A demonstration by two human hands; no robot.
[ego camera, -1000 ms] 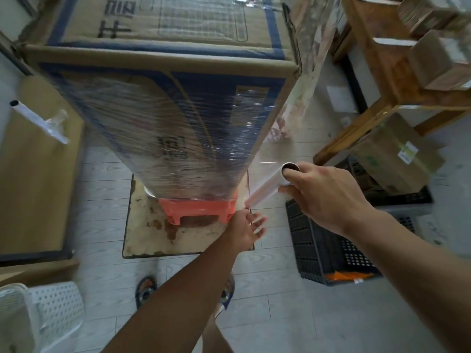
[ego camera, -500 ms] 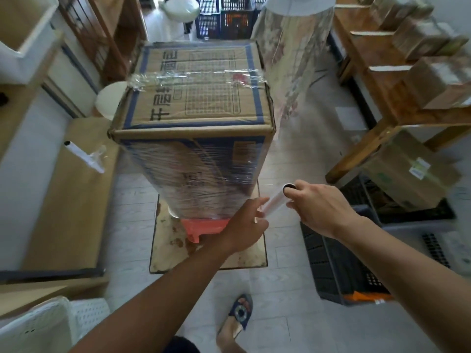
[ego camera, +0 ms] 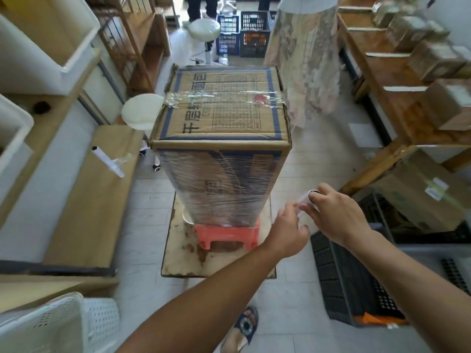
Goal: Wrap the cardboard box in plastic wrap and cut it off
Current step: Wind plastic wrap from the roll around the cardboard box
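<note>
The left hand (ego camera: 288, 230) has left the wrapped lower corner of the cardboard box (ego camera: 221, 123) and swung out to the box's 4 o'clock. There it meets the right hand (ego camera: 336, 215) at the roll of plastic wrap (ego camera: 303, 203). The right hand's fingers curl round the roll's upper end, where the dark core opening shows. The left fingertips reach the roll's lower end; whether they grip it cannot be told. The tall box stands upright at centre on a red stool (ego camera: 228, 235), itself on a stained board (ego camera: 216, 266), with film (ego camera: 219, 189) bound around its lower front. A spare roll (ego camera: 108, 161) lies on a bench (ego camera: 84, 200) at 9 o'clock, and a black crate (ego camera: 351, 284) sits at 5 o'clock.
</note>
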